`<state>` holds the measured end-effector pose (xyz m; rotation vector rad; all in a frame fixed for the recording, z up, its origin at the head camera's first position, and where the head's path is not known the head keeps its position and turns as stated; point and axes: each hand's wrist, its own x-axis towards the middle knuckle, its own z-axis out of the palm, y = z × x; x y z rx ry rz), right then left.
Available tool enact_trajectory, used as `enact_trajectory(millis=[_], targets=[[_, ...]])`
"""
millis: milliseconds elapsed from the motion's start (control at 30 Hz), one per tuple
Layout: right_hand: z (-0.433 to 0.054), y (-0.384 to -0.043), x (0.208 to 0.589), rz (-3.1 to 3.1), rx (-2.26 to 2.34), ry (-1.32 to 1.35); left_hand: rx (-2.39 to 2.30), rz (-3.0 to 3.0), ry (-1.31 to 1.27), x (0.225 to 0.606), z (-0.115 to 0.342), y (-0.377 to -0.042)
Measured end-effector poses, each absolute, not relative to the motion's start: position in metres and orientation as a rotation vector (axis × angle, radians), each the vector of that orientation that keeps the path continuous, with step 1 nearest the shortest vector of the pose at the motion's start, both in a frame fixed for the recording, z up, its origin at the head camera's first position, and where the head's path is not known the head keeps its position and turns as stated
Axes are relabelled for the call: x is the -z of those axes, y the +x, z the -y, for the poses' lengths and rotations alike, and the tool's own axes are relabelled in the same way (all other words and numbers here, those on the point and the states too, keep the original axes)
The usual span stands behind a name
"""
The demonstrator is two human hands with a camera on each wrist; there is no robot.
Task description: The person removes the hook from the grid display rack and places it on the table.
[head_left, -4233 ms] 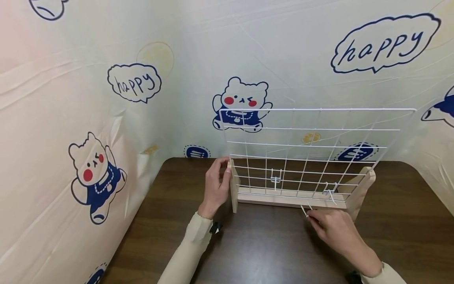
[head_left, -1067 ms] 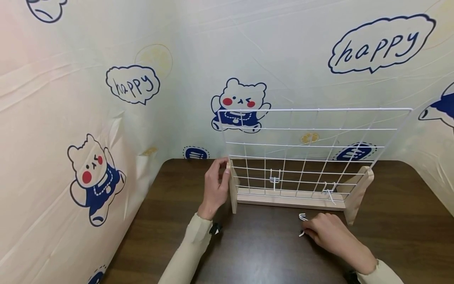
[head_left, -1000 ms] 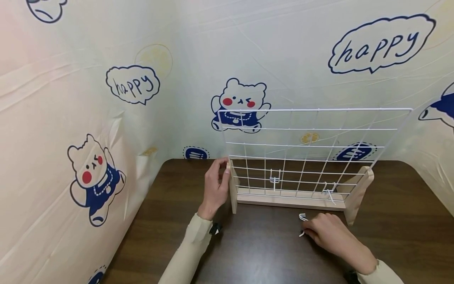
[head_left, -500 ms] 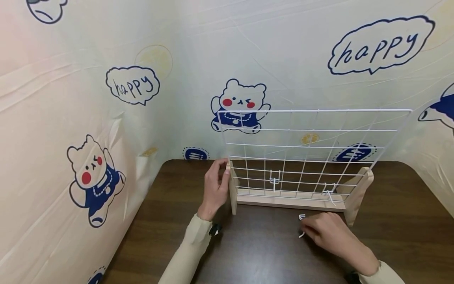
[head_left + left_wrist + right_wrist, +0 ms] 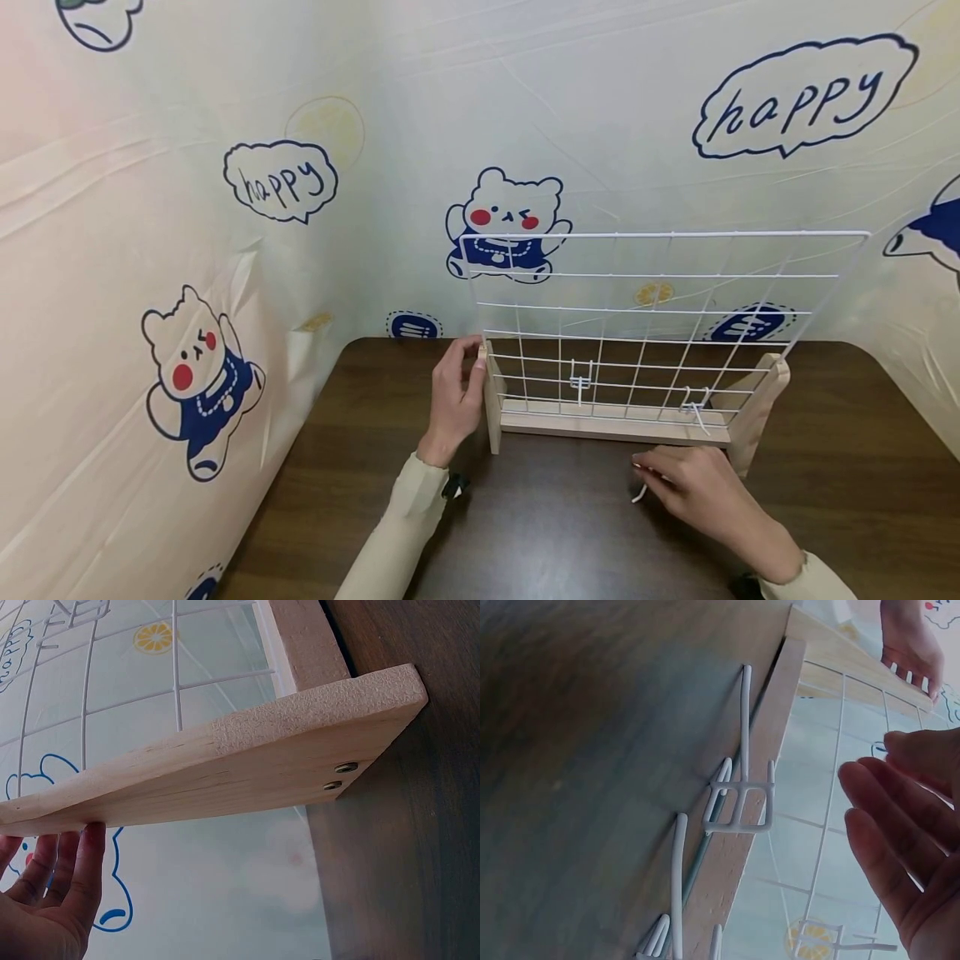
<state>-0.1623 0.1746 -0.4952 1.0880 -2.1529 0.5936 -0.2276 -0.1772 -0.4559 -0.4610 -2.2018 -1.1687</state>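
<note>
My left hand [image 5: 456, 392] rests its fingertips on the upper end of the left wooden side panel [image 5: 255, 772], fingers fairly straight and spread in the left wrist view. The panel belongs to a stand with a white wire grid [image 5: 645, 340]. In front of the stand's right half is my right hand [image 5: 701, 492], low over the table. The right wrist view shows its loosely bent fingers [image 5: 889, 847] holding nothing. Beside them lie white wire hooks, one whole hook [image 5: 739, 806] and a second hook [image 5: 677, 877] cut by the frame. From above, my hand mostly hides these.
Two white hooks hang on the grid, one near its middle [image 5: 581, 382] and another hook [image 5: 696, 406] at the lower right. A wooden bar [image 5: 615, 422] joins the side panels. The dark brown table [image 5: 525, 525] meets printed curtains [image 5: 360, 250] behind and on the left.
Earlier my right hand held a hook near the bar, then lowered it to the table. Its fingers have now come off the hook and shifted slightly toward the stand. My left hand stays put.
</note>
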Motion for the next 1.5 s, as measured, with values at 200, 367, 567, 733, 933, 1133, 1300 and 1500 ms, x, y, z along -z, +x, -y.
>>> enact_trajectory(millis=[200,367,567,733,933,1133,1300,1500], targets=[[-0.175,-0.161,0.49,2.118,-0.622,1.062,1.171,2.205,-0.451,0.456,0.177,-0.226],[-0.172,-0.16,0.485,2.071,-0.636,1.038,1.176,2.209,-0.448,0.456,0.177,-0.225],[-0.17,-0.162,0.481,2.064,-0.645,1.029,1.181,2.209,-0.446,0.456,0.177,-0.224],[-0.167,-0.162,0.479,2.088,-0.643,1.023,1.175,2.212,-0.443,0.457,0.177,-0.224],[-0.161,-0.163,0.476,2.042,-0.662,1.035,1.179,2.21,-0.448,0.457,0.177,-0.223],[-0.156,-0.165,0.472,2.076,-0.682,1.04,1.175,2.221,-0.439,0.457,0.177,-0.223],[-0.151,-0.169,0.468,2.029,-0.685,1.042,1.17,2.211,-0.448,0.457,0.178,-0.224],[-0.144,-0.173,0.464,2.034,-0.698,1.038,1.164,2.187,-0.475,0.456,0.177,-0.228]])
